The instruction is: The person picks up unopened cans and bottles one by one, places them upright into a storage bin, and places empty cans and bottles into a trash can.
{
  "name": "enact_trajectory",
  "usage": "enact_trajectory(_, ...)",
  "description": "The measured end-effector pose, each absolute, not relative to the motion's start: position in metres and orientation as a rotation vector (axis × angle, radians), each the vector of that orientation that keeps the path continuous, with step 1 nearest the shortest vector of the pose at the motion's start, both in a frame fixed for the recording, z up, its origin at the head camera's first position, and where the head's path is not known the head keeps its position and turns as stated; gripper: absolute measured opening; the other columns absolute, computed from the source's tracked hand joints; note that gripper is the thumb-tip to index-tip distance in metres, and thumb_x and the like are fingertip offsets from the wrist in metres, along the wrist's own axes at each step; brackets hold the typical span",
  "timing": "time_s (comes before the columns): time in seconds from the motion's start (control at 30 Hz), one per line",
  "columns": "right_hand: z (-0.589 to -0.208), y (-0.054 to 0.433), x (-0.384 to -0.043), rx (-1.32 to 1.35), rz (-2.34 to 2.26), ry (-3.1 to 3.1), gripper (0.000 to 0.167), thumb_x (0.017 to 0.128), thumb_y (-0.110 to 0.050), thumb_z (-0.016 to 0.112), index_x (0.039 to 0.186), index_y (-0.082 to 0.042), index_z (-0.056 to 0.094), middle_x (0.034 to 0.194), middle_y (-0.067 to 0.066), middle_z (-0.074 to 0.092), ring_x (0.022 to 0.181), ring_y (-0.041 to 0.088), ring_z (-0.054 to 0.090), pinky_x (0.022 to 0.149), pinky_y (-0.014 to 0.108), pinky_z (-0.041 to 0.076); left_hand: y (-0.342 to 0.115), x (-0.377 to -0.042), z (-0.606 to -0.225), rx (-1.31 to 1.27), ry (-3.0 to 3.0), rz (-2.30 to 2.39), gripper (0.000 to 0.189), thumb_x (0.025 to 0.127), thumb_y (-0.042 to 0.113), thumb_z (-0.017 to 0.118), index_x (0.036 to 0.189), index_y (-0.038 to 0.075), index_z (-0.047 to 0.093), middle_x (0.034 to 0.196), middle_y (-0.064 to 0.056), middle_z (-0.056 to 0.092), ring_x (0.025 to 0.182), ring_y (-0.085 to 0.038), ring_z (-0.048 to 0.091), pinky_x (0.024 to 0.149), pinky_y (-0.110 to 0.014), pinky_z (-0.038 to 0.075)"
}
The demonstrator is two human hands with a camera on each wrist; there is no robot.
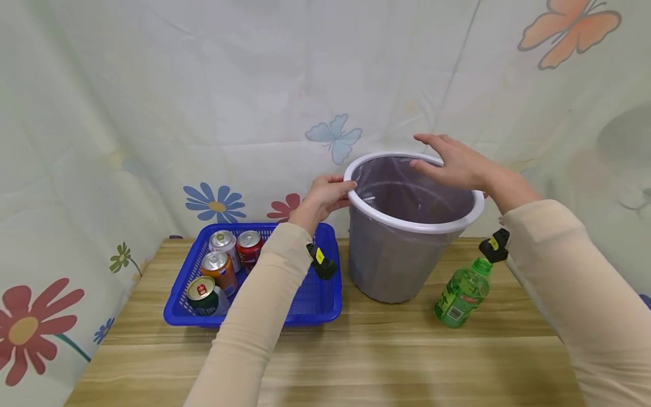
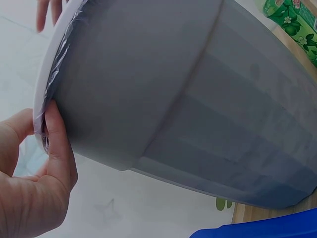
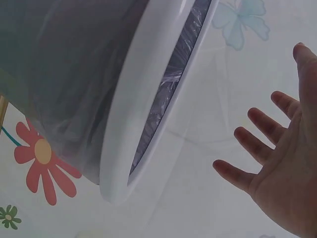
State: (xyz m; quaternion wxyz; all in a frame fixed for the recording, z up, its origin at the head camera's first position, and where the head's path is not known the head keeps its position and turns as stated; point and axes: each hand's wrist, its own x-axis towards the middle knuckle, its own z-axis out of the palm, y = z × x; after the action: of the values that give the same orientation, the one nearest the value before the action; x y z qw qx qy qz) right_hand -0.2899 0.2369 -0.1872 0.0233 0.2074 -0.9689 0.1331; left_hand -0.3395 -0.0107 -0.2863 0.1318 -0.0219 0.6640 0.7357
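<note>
A grey bin (image 1: 391,260) with a white rim (image 1: 414,228) and a clear plastic liner (image 1: 407,192) stands upright at the table's back centre. My left hand (image 1: 328,195) grips the rim at its left side; in the left wrist view the thumb (image 2: 59,144) lies against the bin wall (image 2: 188,99) just under the rim. My right hand (image 1: 447,161) hovers open over the far right of the rim, fingers spread. In the right wrist view that hand (image 3: 277,163) is clear of the rim (image 3: 143,99) and holds nothing.
A blue basket (image 1: 315,299) with several drink cans (image 1: 224,265) sits left of the bin. A green bottle (image 1: 461,293) stands right of it. Bare wooden table (image 1: 381,356) lies in front. A flowered curtain (image 1: 203,102) hangs close behind.
</note>
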Motion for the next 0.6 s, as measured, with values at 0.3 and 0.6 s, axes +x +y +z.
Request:
enact_trajectory(0.3,-0.189,0.247,-0.282,0.632,0.402,-2.916,0.061,0.094,-0.046,0.041,0.144,-0.014,0.03,0.143,0.021,0.032,0.128,0.041,0.032,0.098,0.06,0.03,-0.013,-0.338,-0.286,-0.066,1.949,2.12,0.043,0.084,0.015,0.067,0.122,0.003,0.051,0.103,-0.011,0.058,0.075,-0.017,0.063,0.073,-0.027,0.056)
enact_trajectory(0.6,-0.193,0.256,-0.274,0.666,0.41,-2.748,0.045,0.094,-0.034,0.047,0.13,-0.007,0.047,0.126,0.019,0.048,0.114,0.038,0.046,0.088,0.056,0.038,-0.013,-0.339,-0.288,-0.058,1.944,2.129,0.044,0.084,0.014,0.067,0.123,0.002,0.051,0.1,-0.011,0.059,0.073,-0.017,0.062,0.072,-0.027,0.056)
